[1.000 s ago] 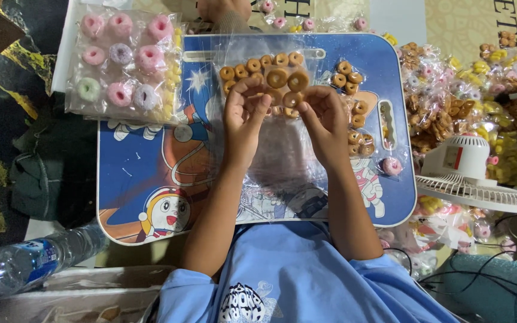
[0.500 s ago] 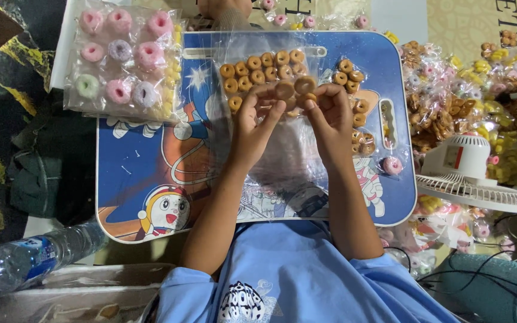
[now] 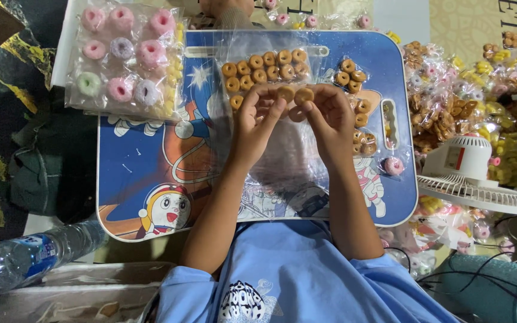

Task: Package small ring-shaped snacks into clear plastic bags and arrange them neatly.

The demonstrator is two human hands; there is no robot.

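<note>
My left hand point(image 3: 254, 122) and my right hand point(image 3: 329, 116) meet over a clear plastic bag point(image 3: 282, 155) lying on a blue cartoon lap table point(image 3: 145, 173). Each hand pinches small brown ring-shaped snacks point(image 3: 294, 94) through the bag at its upper middle. Two rows of the same brown rings point(image 3: 264, 66) lie inside the bag just beyond my fingertips. The lower part of the bag looks flat between my forearms.
A bag of pink, purple and green rings point(image 3: 121, 60) sits at the table's far left. More brown rings point(image 3: 354, 90) lie to the right, with one pink ring point(image 3: 394, 165). Piled snack packets point(image 3: 462, 101), a white fan point(image 3: 471, 173) and a water bottle point(image 3: 25, 257) surround the table.
My fingers closed in from a spread grip and pushed the loose brown rings up toward the rows at the bag's far end. The camera view barely shifted.
</note>
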